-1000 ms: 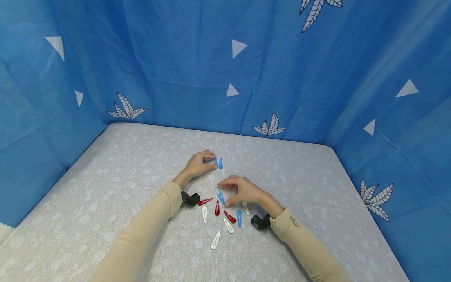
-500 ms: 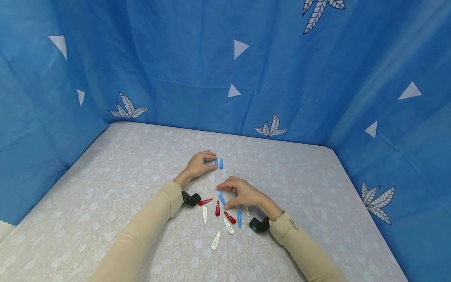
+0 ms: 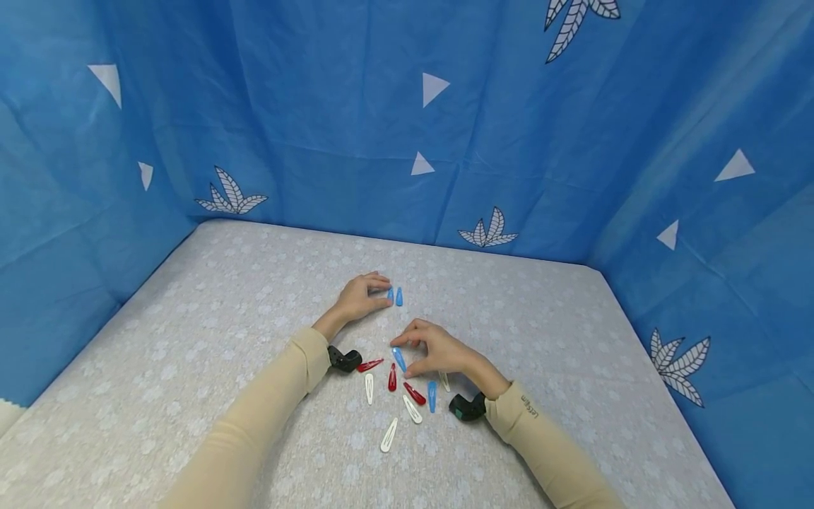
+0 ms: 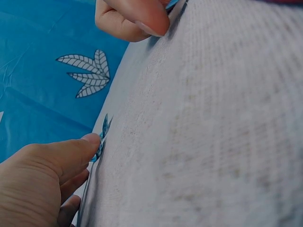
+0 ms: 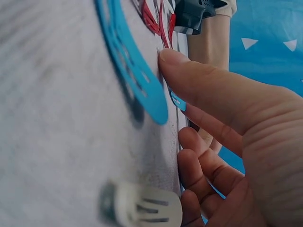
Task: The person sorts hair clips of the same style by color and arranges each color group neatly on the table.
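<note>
At the far end of the group, my left hand (image 3: 359,295) has thumb and index finger at the two ends of a blue snap hair clip (image 3: 391,294), pinching it lengthwise on the cloth. A second blue hair clip (image 3: 399,297) lies parallel just to its right. In the left wrist view the thumb overlaps the blue clips (image 4: 98,150). Nearer the body, my right hand (image 3: 439,350) pinches another blue hair clip (image 3: 398,358), index finger at its far end and thumb at its near end. The right wrist view shows this clip (image 5: 177,100) behind the thumb.
Below the hands lie red hair clips (image 3: 392,377), white hair clips (image 3: 388,435) and one more blue clip (image 3: 432,396). A white clip (image 3: 444,381) sits partly under the right hand. The pale floral tablecloth (image 3: 521,325) meets a blue curtain (image 3: 356,177) behind and at both sides.
The right index finger has come down towards its blue clip, so that finger and thumb now meet its ends. The left hand has kept its place. The head view has shifted slightly.
</note>
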The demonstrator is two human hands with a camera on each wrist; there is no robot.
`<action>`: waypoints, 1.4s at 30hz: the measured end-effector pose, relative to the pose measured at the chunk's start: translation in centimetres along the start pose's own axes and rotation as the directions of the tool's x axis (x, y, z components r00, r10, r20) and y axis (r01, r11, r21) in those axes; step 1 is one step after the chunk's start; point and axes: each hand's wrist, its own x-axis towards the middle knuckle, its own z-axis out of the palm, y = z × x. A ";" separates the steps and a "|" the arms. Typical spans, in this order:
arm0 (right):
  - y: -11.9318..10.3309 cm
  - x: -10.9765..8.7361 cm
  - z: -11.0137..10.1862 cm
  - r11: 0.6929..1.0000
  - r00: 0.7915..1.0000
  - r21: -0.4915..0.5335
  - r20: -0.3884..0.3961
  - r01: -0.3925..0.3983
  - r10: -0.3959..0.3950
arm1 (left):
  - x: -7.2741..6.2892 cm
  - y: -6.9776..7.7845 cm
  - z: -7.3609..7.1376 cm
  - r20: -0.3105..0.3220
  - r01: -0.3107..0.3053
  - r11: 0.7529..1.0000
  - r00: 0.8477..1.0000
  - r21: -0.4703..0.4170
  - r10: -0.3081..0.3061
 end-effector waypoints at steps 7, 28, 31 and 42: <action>-0.2 0.0 0.0 1.000 1.000 -0.007 -0.003 0.006 -0.006 | 0.0 -0.1 0.0 0.001 0.001 1.000 1.000 0.002 -0.001; -0.2 0.7 -3.4 0.998 0.991 0.010 -0.122 -0.055 0.056 | 0.1 0.2 0.0 0.004 0.017 1.000 1.000 -0.008 -0.017; -0.2 1.4 -4.4 0.996 0.982 -0.002 -0.168 -0.086 0.085 | 0.1 0.2 0.0 0.006 0.021 1.000 1.000 -0.006 -0.021; 1.6 4.2 -6.1 0.968 0.925 0.135 -0.294 -0.211 0.242 | 0.3 -0.2 0.1 0.000 0.019 1.000 1.000 0.000 -0.019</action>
